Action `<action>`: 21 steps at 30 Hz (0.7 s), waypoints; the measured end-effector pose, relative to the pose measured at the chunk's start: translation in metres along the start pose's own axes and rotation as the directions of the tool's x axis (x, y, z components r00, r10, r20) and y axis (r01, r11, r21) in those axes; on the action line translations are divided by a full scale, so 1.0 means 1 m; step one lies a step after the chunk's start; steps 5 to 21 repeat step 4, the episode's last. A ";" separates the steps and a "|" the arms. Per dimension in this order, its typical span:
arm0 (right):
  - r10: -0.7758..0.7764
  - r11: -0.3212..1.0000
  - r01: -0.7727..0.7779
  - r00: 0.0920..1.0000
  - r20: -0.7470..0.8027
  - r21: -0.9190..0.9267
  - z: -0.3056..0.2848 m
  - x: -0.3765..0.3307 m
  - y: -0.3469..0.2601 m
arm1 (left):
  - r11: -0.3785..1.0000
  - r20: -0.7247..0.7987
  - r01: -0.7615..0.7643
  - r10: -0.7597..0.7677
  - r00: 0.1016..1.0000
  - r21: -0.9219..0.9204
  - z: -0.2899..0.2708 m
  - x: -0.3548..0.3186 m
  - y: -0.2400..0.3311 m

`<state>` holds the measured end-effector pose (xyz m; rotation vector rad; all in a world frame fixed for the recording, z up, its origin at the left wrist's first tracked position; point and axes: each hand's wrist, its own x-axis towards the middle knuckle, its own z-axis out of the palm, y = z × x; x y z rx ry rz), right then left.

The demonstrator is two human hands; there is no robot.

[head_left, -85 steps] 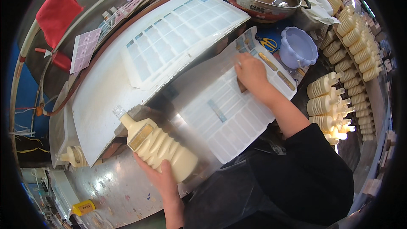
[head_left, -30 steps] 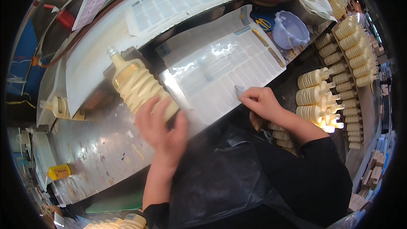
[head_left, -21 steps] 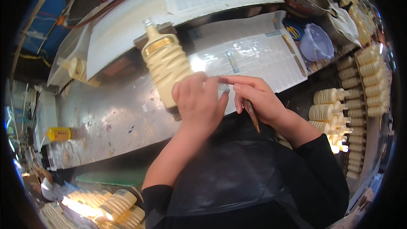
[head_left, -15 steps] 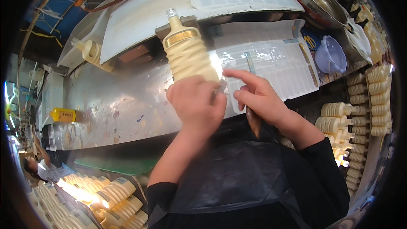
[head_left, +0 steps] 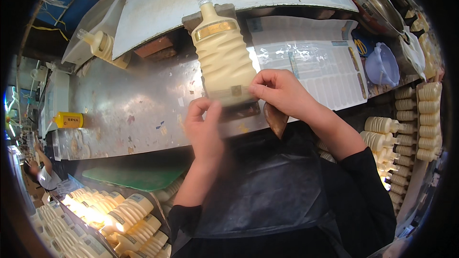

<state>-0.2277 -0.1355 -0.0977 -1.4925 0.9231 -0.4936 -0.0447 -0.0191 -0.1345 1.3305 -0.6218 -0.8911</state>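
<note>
A cream bottle (head_left: 224,57) with wavy ridges and a gold band lies on the bench, its clear threaded neck pointing away. Under the neck end is a dark block (head_left: 192,21). Across its lower end runs a pale see-through label (head_left: 224,94) with a small dark square. My right hand (head_left: 282,91) has thumb and forefinger together at the label's right end. A brown, pointed flat tool (head_left: 276,120) is tucked under that hand's other fingers. My left hand (head_left: 203,124), partly blurred, is at the bottle's lower left corner, thumb and curled forefinger apart.
Label sheets (head_left: 311,62) lie right of the bottle, with a lilac bucket (head_left: 382,64) beyond. Another cream bottle (head_left: 103,48) leans at the left, above a yellow container (head_left: 69,120). Stacked bottles (head_left: 129,215) fill the lower left; more (head_left: 380,131) stand at the right. A person (head_left: 45,174) is far left.
My left hand has drawn back from the bottle's lower end to its left corner, uncovering the label. My right hand has closed thumb and forefinger at the label's right end.
</note>
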 end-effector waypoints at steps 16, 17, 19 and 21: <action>0.059 0.978 -0.062 0.998 -0.023 -0.200 -0.002 0.010 -0.013 | 0.998 -0.026 -0.064 0.064 0.998 0.009 -0.010 0.009 -0.024; 0.059 0.978 -0.062 0.998 -0.023 -0.200 -0.002 0.010 -0.013 | 0.998 -0.026 -0.064 0.064 0.998 0.009 -0.010 0.009 -0.024; 0.059 0.978 -0.062 0.998 -0.023 -0.200 -0.002 0.010 -0.013 | 0.998 -0.026 -0.064 0.064 0.998 0.009 -0.010 0.009 -0.024; 0.059 0.978 -0.062 0.998 -0.023 -0.200 -0.002 0.010 -0.013 | 0.998 -0.026 -0.064 0.064 0.998 0.009 -0.010 0.009 -0.024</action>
